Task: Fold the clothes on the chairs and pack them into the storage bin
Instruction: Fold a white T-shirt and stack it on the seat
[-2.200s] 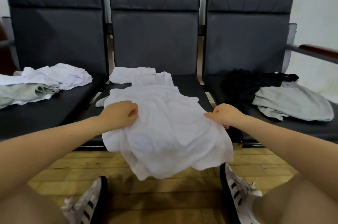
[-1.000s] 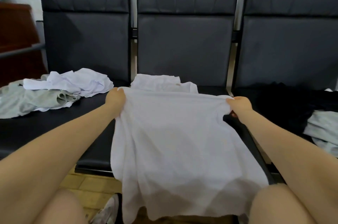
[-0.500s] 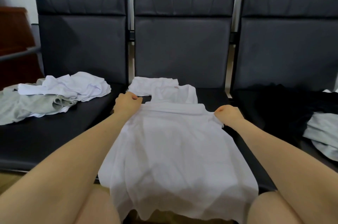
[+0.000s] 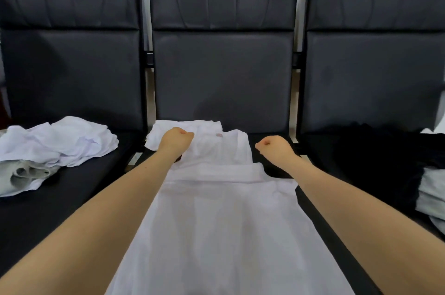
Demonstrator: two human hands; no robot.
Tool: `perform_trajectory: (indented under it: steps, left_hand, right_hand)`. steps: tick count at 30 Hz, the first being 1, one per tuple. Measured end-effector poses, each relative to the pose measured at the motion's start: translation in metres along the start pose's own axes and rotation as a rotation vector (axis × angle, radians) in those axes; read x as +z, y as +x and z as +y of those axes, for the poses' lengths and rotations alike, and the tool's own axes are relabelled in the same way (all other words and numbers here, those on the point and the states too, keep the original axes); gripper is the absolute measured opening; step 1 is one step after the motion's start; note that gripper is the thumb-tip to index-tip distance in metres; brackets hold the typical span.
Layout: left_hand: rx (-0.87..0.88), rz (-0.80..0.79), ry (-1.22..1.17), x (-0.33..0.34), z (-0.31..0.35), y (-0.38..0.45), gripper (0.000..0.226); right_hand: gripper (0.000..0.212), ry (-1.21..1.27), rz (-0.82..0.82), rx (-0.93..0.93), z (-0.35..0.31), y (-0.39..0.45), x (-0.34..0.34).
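Both forearms are bare to the frame edge; sleeves, if worn, seemingly sit higher.

Chairs point(image 4: 222, 73): dark leather-like upholstery, smooth, faint sheen, creased at the headrests. White garment point(image 4: 224, 217): thin matt cloth. Crumpled white clothes point(image 4: 65, 140): matt, wrinkled fabric.

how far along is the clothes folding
Early. Done: nothing looks folded, and no storage bin is in view. In hand: the white shirt lies spread on the middle chair; the left hand pinches it, the right hand is a closed fist beside it. Left: the white-and-grey pile, black garment and grey garment.
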State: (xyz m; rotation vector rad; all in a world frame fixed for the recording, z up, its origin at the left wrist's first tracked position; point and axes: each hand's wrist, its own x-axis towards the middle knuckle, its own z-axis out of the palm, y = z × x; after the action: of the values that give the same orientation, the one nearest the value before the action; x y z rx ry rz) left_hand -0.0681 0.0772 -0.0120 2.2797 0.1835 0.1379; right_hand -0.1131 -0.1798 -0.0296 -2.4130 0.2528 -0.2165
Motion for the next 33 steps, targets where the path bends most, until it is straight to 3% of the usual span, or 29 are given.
perform_trajectory:
  steps: [4, 6, 8, 10, 12, 15, 18, 22, 26, 30, 33]
  left_hand:
    - [-0.015, -0.037, 0.042, 0.019, -0.009, 0.046, 0.029]
    - [-0.057, -0.027, 0.034, 0.031, -0.014, 0.066, 0.050]
    - [-0.045, -0.007, 0.109, 0.042, -0.020, 0.083, 0.041]
    - [0.003, 0.001, 0.220, 0.048, -0.024, 0.092, 0.033]
    - [0.068, 0.023, 0.252, 0.051, -0.029, 0.097, 0.040]
    - [0.126, 0.048, 0.041, 0.044, -0.025, 0.100, 0.036]
    - [0.101, 0.151, -0.259, 0.011, 0.004, 0.102, 0.022]
    - [0.154, 0.232, -0.461, -0.038, 0.057, 0.095, 0.034]
    - [0.188, 0.211, -0.587, -0.069, 0.091, 0.052, 0.035]
    - [0.182, 0.143, -0.625, -0.081, 0.086, -0.007, 0.020]
    - [0.203, 0.057, -0.550, -0.082, 0.062, -0.055, 0.023]
  right_hand:
    - [0.030, 0.001, 0.001, 0.011, -0.006, 0.047, 0.024]
    - [0.041, -0.002, -0.026, 0.042, -0.005, 0.068, 0.036]
    - [0.047, -0.064, -0.036, 0.069, -0.003, 0.086, 0.048]
    - [0.036, -0.172, -0.030, 0.055, -0.003, 0.098, 0.053]
    - [0.018, -0.178, -0.044, -0.003, -0.004, 0.105, 0.056]
    - [0.021, 0.134, -0.038, -0.048, -0.004, 0.107, 0.056]
    - [0.026, 0.541, 0.083, 0.065, -0.023, 0.103, 0.032]
    - [0.013, 0.890, 0.147, 0.265, -0.076, 0.091, -0.018]
    - [0.015, 1.178, 0.119, 0.313, -0.108, 0.055, -0.054]
    - [0.016, 1.239, 0.098, 0.294, -0.105, 0.007, -0.069]
    - [0.009, 1.141, 0.076, 0.265, -0.090, -0.034, -0.065]
